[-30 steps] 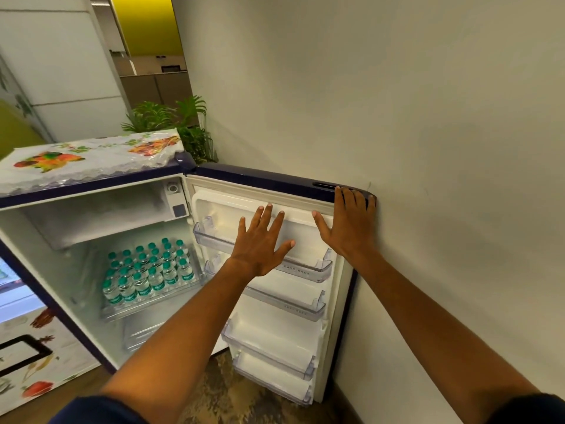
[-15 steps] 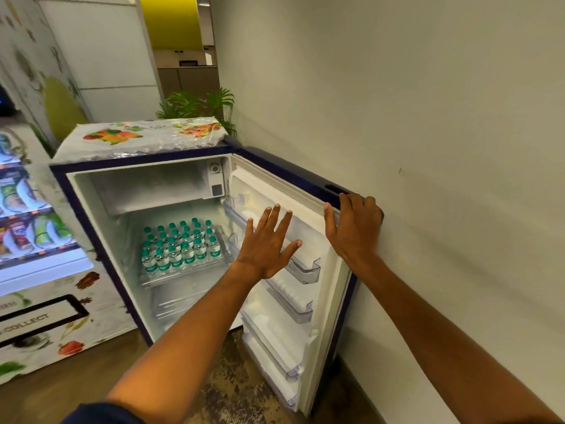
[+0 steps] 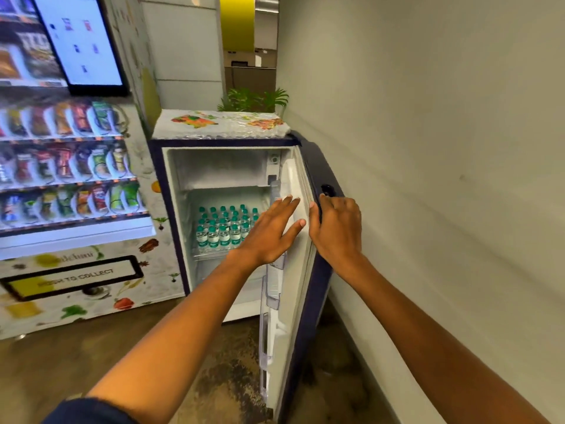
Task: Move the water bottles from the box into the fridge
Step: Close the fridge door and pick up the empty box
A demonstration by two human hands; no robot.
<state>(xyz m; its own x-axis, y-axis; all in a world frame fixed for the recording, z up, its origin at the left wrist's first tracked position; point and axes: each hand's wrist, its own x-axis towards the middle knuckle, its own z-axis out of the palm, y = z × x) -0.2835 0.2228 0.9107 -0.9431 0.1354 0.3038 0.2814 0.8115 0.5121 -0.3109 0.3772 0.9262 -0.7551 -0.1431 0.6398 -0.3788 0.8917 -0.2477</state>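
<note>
- You have one fridge (image 3: 171,209) before you, navy outside and white inside, its single door (image 3: 308,270) swung open toward the wall on your right.
- The water bottles (image 3: 224,228) stand upright on one wire shelf in the middle of the fridge, packed cap to cap in about four rows. Some twenty green caps show, but your left hand hides the right end of the rows, so you cannot get an exact count.
- The box does not appear in this view.
- Your left hand (image 3: 269,234) is spread wide, fingers straight, holding nothing; the fingertips reach to the inner white face of the door.
- Your right hand (image 3: 336,231) has its fingers curled over the top outer edge of the door, just below the dark handle recess (image 3: 327,190), with the thumb on the inner side.
- Clear door racks (image 3: 273,280) run down the inside of the door; seen edge-on, you cannot count them.
- One patterned plastic cover (image 3: 226,123) lies over the fridge top, and one green plant (image 3: 253,101) stands behind it.
- One vending machine (image 3: 76,283) stands just left of the fridge, with three rows of snack packets and one lit screen (image 3: 82,41) above.
- The floor (image 3: 61,362) is brown with a mottled, worn patch in front of the fridge; the wall (image 3: 443,148) on your right is plain and pale.
</note>
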